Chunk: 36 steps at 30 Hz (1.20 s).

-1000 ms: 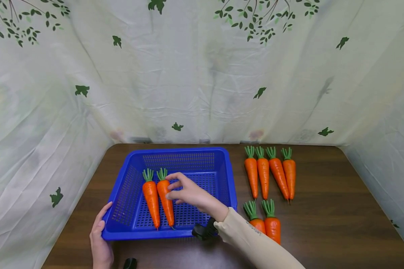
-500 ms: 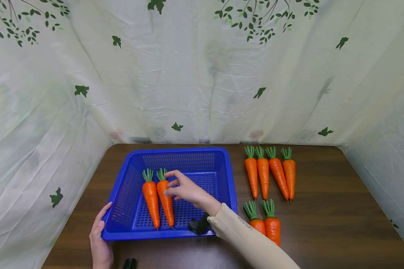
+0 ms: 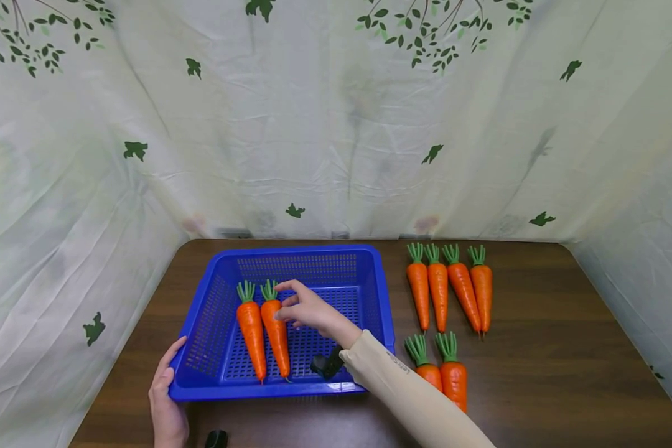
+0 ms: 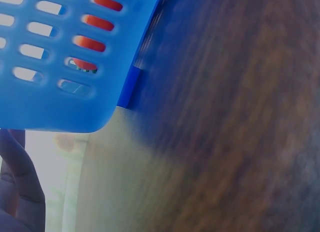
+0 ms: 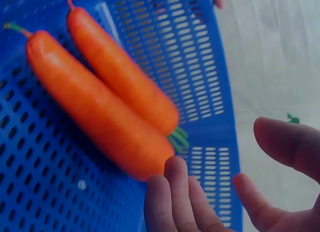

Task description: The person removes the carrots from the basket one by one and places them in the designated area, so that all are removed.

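Note:
Two orange carrots with green tops lie side by side in a blue perforated plastic basket (image 3: pixel 246 391): the left carrot (image 3: pixel 251 330) and the right carrot (image 3: pixel 275 339). My right hand (image 3: pixel 312 311) hovers above the basket with its fingertips close to the upper part of the right carrot. In the right wrist view, its fingers and thumb are spread apart, holding nothing. My left hand (image 3: pixel 167 395) grips the basket's front left corner from outside. Part of that hand (image 4: pixel 22 187) shows below the basket wall (image 4: pixel 50 107) in the left wrist view.
Right of the basket, several carrots (image 3: pixel 438 298) form a row at the table's back. Two more carrots (image 3: pixel 453 379) lie nearer, partly hidden by the right sleeve (image 3: pixel 409 398). The brown wooden table (image 3: pixel 549 348) meets a leaf-printed cloth (image 3: pixel 336 124) behind.
My right hand has shifted slightly back and away from the basket's front edge, its fingers staying by the right carrot. The left hand, basket and carrots have stayed put.

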Motion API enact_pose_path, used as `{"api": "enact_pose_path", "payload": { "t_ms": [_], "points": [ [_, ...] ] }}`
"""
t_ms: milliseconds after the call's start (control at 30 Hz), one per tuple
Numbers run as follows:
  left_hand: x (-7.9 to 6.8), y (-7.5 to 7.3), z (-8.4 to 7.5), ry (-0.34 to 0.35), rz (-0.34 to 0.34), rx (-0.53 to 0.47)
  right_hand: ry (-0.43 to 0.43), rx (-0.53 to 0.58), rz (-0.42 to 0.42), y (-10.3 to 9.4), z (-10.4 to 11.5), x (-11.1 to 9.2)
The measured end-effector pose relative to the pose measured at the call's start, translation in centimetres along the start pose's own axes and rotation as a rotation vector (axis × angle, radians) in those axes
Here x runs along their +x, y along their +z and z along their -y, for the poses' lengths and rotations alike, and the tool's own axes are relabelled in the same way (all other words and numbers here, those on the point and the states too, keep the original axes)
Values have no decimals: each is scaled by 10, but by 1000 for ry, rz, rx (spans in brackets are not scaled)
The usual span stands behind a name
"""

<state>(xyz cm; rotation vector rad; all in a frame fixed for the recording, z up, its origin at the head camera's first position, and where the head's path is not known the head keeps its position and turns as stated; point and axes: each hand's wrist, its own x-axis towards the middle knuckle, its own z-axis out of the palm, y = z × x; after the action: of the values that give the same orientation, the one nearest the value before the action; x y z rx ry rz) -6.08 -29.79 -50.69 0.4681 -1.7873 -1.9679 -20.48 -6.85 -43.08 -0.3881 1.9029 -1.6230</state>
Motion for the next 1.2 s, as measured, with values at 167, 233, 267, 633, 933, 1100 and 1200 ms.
{"api": "enact_pose_path", "payload": {
  "t_ms": [167,233,267,633,933,1100,1200],
  "points": [
    [0,-1,0,1,5,4,15,-17,-6,-1,-4,5],
    [0,-1,0,-6,7,10,16,-21,-2,-1,-5,7],
    [0,-2,0,-7,7,13,13,-24,1,-1,-6,9],
    [0,-1,0,-2,9,8,12,-84,24,-1,-10,24],
    [0,0,0,-2,7,7,27,-100,70,-4,-16,34],
    [0,0,2,21,12,-17,47,-112,110,-6,-19,36],
    [0,-1,3,46,19,-39,54,-133,134,-5,-20,37]
  ]
}}
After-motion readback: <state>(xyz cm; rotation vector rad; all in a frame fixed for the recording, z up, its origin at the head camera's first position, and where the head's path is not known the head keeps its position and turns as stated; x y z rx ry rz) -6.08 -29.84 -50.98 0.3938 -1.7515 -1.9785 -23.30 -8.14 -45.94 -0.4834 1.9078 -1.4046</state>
